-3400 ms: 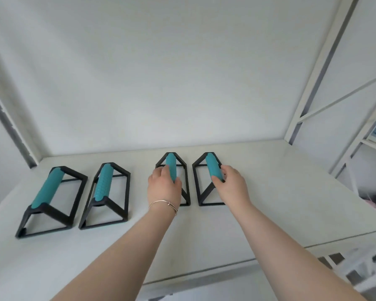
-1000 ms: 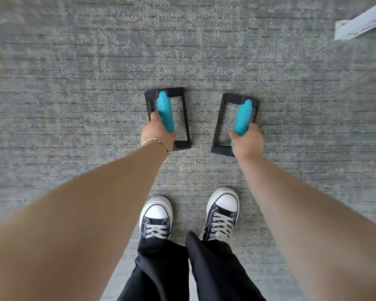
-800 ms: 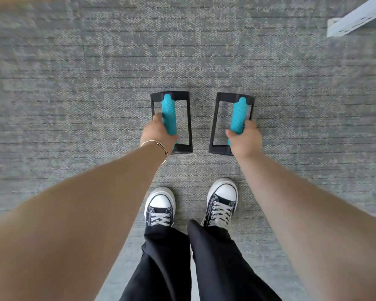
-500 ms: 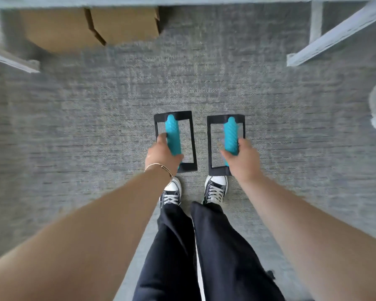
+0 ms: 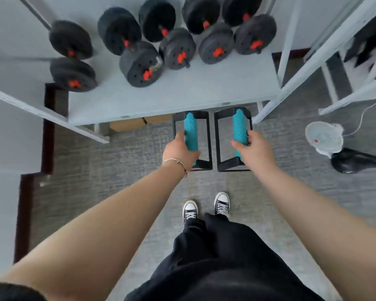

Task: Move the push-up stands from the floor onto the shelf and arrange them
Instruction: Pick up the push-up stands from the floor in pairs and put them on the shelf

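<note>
I hold two push-up stands, each a black frame with a ribbed teal grip, side by side in the air above the grey carpet. My left hand is closed around the teal grip of the left push-up stand. My right hand is closed around the grip of the right push-up stand. Their far ends sit just in front of the front edge of a pale grey shelf board. The upper shelf holding the other stands is out of view.
Several black dumbbells with red collars lie on the shelf board. White shelf posts rise at the right. A white fan and a black object sit on the floor at the right. Cardboard boxes lie under the shelf. My shoes stand below.
Earlier I set two stands on the upper shelf. Since then I have gripped two more on the carpet and lifted them up; the view has risen, bringing the dumbbell shelf into sight.
</note>
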A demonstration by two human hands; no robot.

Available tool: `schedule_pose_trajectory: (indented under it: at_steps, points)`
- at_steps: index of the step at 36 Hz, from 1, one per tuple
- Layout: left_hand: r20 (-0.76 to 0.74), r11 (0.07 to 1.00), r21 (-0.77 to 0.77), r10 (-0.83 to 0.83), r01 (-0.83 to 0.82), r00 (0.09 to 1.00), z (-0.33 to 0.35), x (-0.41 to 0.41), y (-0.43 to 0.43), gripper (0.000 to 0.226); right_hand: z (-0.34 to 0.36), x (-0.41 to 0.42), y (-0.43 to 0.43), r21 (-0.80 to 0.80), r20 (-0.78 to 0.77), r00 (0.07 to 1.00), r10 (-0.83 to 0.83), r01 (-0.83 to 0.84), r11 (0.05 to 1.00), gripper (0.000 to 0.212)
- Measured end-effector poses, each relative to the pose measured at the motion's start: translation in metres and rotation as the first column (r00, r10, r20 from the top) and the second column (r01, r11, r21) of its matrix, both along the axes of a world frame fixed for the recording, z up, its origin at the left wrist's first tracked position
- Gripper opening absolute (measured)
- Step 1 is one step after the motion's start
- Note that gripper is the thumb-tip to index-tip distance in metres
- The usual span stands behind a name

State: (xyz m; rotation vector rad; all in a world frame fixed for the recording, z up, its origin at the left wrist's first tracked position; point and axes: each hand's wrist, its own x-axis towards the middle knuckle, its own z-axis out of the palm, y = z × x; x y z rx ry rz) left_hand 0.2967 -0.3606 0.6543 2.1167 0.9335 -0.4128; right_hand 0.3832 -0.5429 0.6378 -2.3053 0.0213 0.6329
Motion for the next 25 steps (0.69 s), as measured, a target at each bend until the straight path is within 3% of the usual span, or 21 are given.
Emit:
schedule_pose_trajectory:
  at_steps: [12,21,25]
  points:
    - [0.319,1.0,-0.012,0.019,-0.016,0.948,0.162,0.014,0.009,0.073,0.174,0.012,-0.001,0.106,0.263,0.964,-0.048,0.021,0.994,0.032]
    - [0.502,0.999,-0.039,0.044,-0.028,0.864,0.247,0.04,0.021,0.062,0.272,0.028,0.002,0.235,0.386,0.91,-0.155,0.065,0.97,0.024]
    - [0.545,0.996,-0.068,0.079,-0.05,0.834,0.273,0.063,0.032,0.063,0.305,0.05,0.007,0.288,0.416,0.89,-0.185,0.064,0.955,0.032]
